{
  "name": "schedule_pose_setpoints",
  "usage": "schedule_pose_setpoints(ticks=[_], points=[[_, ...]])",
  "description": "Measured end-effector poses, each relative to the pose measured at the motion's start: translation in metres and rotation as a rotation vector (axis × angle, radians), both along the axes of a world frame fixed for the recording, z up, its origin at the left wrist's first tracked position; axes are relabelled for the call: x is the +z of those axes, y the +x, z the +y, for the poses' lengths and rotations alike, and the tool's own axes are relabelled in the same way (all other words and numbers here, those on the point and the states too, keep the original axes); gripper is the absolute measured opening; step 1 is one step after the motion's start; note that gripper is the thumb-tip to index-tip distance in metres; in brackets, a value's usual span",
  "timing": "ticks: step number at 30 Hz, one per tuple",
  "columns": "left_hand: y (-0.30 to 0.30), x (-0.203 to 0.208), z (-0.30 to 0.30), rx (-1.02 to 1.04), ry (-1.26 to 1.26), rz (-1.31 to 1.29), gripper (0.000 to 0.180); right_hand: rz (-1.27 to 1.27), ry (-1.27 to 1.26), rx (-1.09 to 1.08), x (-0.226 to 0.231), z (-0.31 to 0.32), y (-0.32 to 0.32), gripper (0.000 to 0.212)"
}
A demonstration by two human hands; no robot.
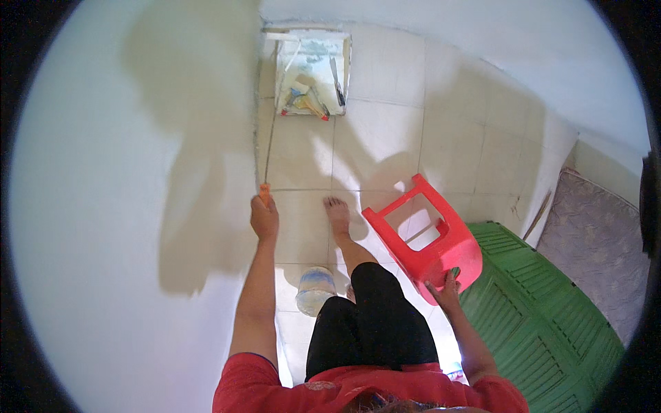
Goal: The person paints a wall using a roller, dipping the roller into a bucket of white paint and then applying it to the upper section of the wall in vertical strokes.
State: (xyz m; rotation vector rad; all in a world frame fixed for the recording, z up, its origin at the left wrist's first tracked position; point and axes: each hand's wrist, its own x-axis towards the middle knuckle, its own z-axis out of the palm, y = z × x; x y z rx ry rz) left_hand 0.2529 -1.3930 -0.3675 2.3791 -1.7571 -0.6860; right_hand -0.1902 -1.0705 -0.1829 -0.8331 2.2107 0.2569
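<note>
My left hand [264, 217] is closed round the orange handle of a paint roller [270, 146]. Its thin rod runs along the wall toward a paint-stained tray [348, 69] on the floor, and a pale roller head seems to lie at the tray's far left corner. At the right, my right hand [444, 293] grips the seat end of a red plastic stool [447, 248], which is tipped on its side. A small green thing [455, 272] shows at those fingers; I cannot make out its kind.
In the tray lie a paintbrush [310, 104] and a dark slim tool [336, 81]. A pale bucket [316, 292] stands by my legs, close to the left wall [124, 241]. Green slatted panels [537, 310] and a grey mattress [592, 241] are at the right.
</note>
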Motion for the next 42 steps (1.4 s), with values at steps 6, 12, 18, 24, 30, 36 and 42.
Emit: schedule_pose_setpoints(ticks=[6,12,18,24,30,36,42], points=[[-0.011,0.129,0.129,0.015,-0.103,0.078,0.033,0.050,-0.227,0.014,-0.015,0.016,0.001,0.089],[0.018,0.238,0.301,0.041,-0.125,0.191,0.032,-0.005,-0.341,0.056,0.013,0.089,0.011,0.108],[0.050,0.283,0.485,0.155,-0.092,0.279,0.029,0.017,-0.416,0.109,0.026,0.156,0.030,0.113],[0.038,0.292,0.640,0.250,-0.120,0.260,0.028,-0.066,-0.299,0.236,0.036,0.223,0.037,0.123],[0.004,0.328,0.665,0.243,-0.211,0.176,0.030,-0.090,-0.236,0.396,0.062,0.225,0.029,0.122],[-0.013,0.381,0.714,0.328,-0.218,0.267,0.030,-0.136,-0.207,0.564,0.099,0.268,0.053,0.120],[-0.066,0.409,0.774,0.192,-0.469,0.294,0.025,-0.345,-0.323,0.766,0.096,0.329,0.037,0.119]])
